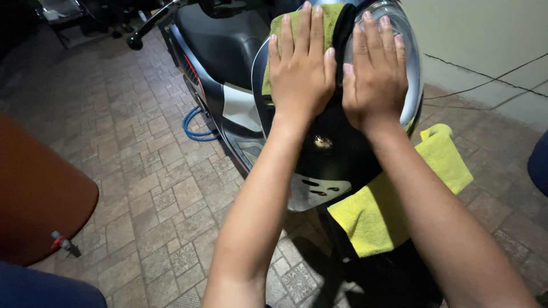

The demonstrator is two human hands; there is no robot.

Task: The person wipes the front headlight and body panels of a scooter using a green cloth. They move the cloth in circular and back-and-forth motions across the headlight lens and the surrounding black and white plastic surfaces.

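**Up close: two flat hands on a scooter's front**

Both hands lie open and flat, fingers stretched, gripping nothing. The left hand (301, 65) presses on a green cloth (285, 34) spread over the top of the scooter (337, 154), and the right hand (375, 71) rests just beside it on the scooter's rounded headlamp (408, 40), touching the clear cover. A yellow cloth (388, 199) hangs below the headlamp on the scooter's right flank, under the right forearm. The dark seat (220, 40) and one handlebar grip (136, 41) lie beyond the hands. A blue hose (194, 128) coils on the floor against the scooter's left side. The paved brick floor (142, 171) stretches wide and open left of the scooter, bounded at the near left by a brown rounded panel (40, 194). Right of the scooter a pale wall (485, 40) stands close, with thin cables running along it.
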